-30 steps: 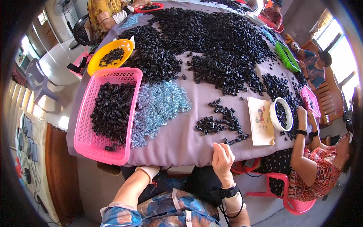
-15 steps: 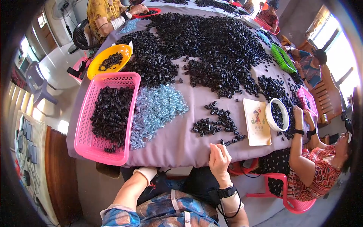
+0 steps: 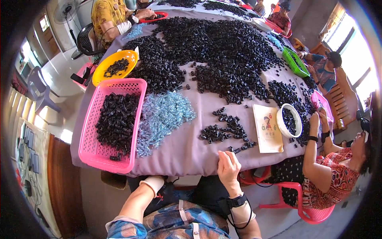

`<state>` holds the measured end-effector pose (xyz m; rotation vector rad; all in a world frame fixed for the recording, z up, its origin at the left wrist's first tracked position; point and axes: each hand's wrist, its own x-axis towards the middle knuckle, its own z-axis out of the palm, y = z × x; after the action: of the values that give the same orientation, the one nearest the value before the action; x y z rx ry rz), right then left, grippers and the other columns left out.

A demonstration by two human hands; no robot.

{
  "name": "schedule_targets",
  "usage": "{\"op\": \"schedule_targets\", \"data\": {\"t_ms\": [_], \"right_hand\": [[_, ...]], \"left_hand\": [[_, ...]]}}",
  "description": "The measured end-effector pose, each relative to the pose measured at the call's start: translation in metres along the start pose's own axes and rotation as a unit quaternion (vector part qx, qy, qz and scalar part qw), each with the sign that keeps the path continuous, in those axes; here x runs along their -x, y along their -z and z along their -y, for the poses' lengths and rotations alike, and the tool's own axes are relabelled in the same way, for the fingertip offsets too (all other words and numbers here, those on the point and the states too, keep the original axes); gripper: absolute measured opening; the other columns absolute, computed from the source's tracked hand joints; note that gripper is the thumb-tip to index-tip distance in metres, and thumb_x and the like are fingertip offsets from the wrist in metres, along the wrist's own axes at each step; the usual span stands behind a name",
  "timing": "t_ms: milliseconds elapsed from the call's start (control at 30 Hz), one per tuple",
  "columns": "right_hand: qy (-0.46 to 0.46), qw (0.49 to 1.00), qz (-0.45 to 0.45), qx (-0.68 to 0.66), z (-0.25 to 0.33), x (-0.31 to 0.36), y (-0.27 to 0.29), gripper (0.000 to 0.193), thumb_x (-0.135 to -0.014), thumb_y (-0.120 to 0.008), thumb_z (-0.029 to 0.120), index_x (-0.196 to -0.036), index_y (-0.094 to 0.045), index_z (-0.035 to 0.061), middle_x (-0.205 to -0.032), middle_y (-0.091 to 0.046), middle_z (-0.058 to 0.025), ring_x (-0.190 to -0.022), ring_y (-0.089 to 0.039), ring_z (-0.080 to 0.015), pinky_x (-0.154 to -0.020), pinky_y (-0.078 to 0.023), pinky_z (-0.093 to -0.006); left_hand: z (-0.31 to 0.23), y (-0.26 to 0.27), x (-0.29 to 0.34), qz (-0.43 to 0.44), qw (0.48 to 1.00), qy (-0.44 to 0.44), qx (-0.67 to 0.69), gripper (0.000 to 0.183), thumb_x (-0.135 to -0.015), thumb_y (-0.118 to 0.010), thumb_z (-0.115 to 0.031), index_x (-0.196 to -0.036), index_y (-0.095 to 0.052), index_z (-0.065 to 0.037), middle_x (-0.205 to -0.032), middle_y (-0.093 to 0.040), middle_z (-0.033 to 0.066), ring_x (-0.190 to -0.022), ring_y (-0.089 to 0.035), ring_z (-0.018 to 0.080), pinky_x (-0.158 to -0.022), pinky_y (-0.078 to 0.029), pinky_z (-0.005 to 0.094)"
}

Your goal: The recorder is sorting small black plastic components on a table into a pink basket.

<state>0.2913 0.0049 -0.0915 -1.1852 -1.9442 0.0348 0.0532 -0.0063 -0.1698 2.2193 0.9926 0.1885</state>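
My right hand is at the table's near edge, back of the hand up, fingers curled together. Whatever it may hold is hidden. Just beyond it lies a small group of black plastic pieces, short and tube-like. Of my left arm the forearm and a pale cuff show; the hand is hidden below the table edge. Nearest that arm stands a pink perforated basket holding many black pieces. Against its right side is a heap of clear bluish, small spring-like pieces.
A large black heap covers the middle of the purple cloth. A yellow plate stands behind the basket. Right of my hand are a beige booklet and a white bowl. A co-worker sits close at the right.
The table and my right hand appear slightly shifted left in the picture. My right hand keeps its curled shape. The co-worker at the right has raised their hands slightly.
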Motion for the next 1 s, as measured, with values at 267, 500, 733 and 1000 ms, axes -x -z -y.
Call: {"op": "schedule_targets", "data": {"t_ms": [267,500,733,1000], "right_hand": [[-0.006,1.000,-0.003,-0.007,-0.001,0.004,0.000,0.020,-0.073,-0.057,-0.002,-0.092,-0.061,0.0027,-0.081,-0.057,-0.0114,-0.071,-0.059,-0.0277,-0.061,-0.049,-0.0342],[-0.007,1.000,0.003,0.002,-0.001,-0.001,0.002,0.018,-0.075,-0.055,-0.001,-0.092,-0.061,0.0028,-0.081,-0.057,-0.0112,-0.071,-0.058,-0.0283,-0.061,-0.048,-0.0343],[-0.044,0.998,0.034,0.001,0.004,-0.001,0.005,0.019,-0.075,-0.055,-0.002,-0.092,-0.061,0.0048,-0.082,-0.056,-0.0113,-0.071,-0.058,-0.0302,-0.061,-0.048,-0.0362],[-0.070,0.993,0.092,-0.033,0.025,-0.031,0.001,0.011,-0.080,-0.056,0.002,-0.090,-0.060,0.0051,-0.082,-0.057,-0.0104,-0.071,-0.058,-0.0304,-0.060,-0.047,-0.0359]], "left_hand": [[-0.005,0.003,0.002,0.037,0.999,-0.009,0.002,0.037,-0.075,-0.061,-0.018,-0.108,-0.059,-0.002,-0.098,-0.062,0.0194,-0.094,-0.058,0.0318,-0.085,-0.043,0.0377],[-0.026,-0.011,0.003,0.077,0.997,0.015,0.023,0.038,-0.075,-0.061,-0.019,-0.109,-0.058,-0.002,-0.098,-0.062,0.0195,-0.094,-0.058,0.0317,-0.086,-0.043,0.0375],[-0.091,-0.024,-0.016,0.278,0.938,0.006,0.205,0.042,-0.081,-0.061,-0.026,-0.111,-0.052,0.001,-0.103,-0.060,0.0143,-0.095,-0.056,0.0233,-0.082,-0.045,0.0339],[-0.129,0.036,0.010,0.217,0.905,-0.001,0.365,0.034,-0.083,-0.060,-0.025,-0.105,-0.055,0.000,-0.085,-0.062,0.0099,-0.073,-0.059,0.0172,-0.068,-0.048,0.0304]]}}
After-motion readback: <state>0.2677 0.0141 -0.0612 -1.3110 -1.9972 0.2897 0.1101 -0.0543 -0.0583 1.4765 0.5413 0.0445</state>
